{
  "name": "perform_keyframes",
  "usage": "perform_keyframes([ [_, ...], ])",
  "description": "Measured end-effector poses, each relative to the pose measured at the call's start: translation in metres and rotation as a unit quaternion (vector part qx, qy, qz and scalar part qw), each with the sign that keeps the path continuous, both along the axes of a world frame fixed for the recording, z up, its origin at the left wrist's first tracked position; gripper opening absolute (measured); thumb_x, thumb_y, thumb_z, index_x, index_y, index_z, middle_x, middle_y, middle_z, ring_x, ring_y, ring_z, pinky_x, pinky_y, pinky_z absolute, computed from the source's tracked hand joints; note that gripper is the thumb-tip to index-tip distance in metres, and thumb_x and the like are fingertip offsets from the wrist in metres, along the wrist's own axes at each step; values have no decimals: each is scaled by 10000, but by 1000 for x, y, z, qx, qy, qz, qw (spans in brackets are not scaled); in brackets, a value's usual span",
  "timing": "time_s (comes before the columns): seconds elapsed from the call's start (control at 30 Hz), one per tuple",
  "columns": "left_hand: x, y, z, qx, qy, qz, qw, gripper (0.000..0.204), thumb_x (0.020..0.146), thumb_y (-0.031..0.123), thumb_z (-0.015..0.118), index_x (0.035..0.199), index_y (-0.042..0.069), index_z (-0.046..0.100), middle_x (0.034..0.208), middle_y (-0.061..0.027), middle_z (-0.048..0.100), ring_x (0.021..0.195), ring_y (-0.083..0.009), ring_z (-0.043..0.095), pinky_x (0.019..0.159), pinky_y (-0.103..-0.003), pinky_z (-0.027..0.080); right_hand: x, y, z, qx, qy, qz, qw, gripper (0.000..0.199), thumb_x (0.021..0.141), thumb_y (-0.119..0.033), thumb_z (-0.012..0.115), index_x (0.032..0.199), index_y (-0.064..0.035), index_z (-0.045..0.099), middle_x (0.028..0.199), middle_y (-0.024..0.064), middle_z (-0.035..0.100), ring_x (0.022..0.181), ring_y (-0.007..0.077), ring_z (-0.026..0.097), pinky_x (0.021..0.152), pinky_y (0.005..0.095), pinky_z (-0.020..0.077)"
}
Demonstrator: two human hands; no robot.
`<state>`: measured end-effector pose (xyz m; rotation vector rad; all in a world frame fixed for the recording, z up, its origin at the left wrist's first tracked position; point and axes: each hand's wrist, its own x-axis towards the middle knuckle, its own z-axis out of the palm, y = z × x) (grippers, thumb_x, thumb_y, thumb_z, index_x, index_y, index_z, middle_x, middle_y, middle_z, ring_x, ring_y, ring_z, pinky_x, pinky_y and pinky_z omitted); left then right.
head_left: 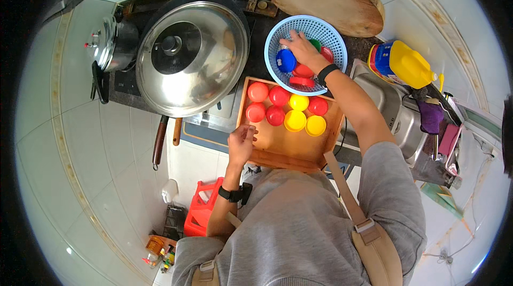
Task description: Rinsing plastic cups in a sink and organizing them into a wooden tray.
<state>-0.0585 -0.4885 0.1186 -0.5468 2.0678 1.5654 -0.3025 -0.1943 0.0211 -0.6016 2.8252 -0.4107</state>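
Observation:
My right hand (302, 51) reaches into a light blue plastic colander (275, 32), fingers apart over the plastic caps inside. Beside it lie a blue cap (286, 60), a green cap (315, 44) and several red caps (302, 81). Next to the colander sits a shallow wooden tray (283, 150) holding two rows of round caps: red ones (276, 115) to the left, yellow ones (295, 121) mostly to the right. At the tray's left edge hovers my left hand (242, 144), its fingers loosely bent and apart, with nothing seen in them.
A large lidded wok (219, 72) stands on the stove to the left, its handle (160, 142) jutting forward. Behind it is a pressure cooker (120, 45). A round cutting board (326, 5) leans at the back. On the right are a yellow jug (409, 64) and a steel sink (379, 93).

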Motion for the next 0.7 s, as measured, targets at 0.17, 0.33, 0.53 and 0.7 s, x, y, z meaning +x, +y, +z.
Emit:
perform_keyframes([
  [0.17, 13, -6, 2, 26, -29, 33, 999, 235, 987, 217, 590, 996, -4, 668, 884, -70, 706, 706, -122, 655, 534, -268, 528, -4, 5, -11, -48, -36, 27, 998, 320, 933, -159, 499, 1213, -168, 655, 1193, 249, 547, 1050, 419, 607, 926, 445, 500],
  [0.33, 14, -11, 9, 25, -24, 34, 999, 241, 992, 223, 585, 1001, -5, 664, 885, -70, 702, 697, -121, 649, 528, -263, 522, -14, 12, -20, -118, -16, 40, 992, 132, 840, -86, 592, 947, -60, 664, 981, 231, 631, 959, 422, 624, 831, 473, 505],
  [0.53, 23, -20, 12, 21, -24, 23, 999, 237, 1000, 203, 564, 1042, -14, 649, 925, -90, 705, 710, -126, 653, 519, -260, 518, -22, 16, -3, -189, -3, -48, 981, 145, 752, -98, 739, 883, -67, 685, 781, 139, 669, 723, 315, 647, 682, 401, 517],
  [0.7, 10, -9, 14, 94, -61, 31, 993, 258, 1005, 220, 536, 1067, -4, 646, 951, -100, 706, 722, -127, 653, 516, -240, 500, -9, 42, 49, -415, -157, -216, 870, 199, 814, -148, 781, 939, -38, 671, 741, 45, 643, 662, 120, 588, 573, 265, 469],
])
